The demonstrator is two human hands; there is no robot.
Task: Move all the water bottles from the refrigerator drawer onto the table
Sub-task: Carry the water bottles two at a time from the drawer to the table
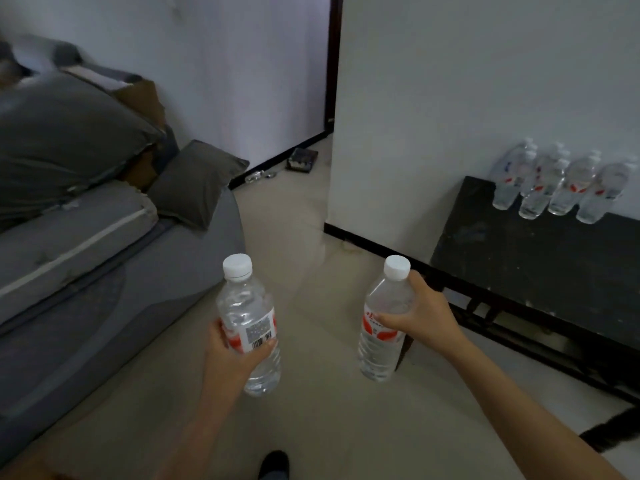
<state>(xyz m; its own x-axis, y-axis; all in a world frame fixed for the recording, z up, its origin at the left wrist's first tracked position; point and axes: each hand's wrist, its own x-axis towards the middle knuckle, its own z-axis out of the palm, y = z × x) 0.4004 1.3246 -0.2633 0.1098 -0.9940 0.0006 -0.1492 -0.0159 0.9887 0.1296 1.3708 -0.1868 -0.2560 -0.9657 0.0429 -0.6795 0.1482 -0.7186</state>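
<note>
— At two o'clock, on the tabletop, a bottle cluster stands by the wall.
— At six, the left hand grips the left bottle and the right hand grips the right bottle. A hurried set-down could topple that cluster.

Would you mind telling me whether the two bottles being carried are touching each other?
Apart: the head view shows bare floor between the left-hand bottle and the right-hand bottle.
</note>
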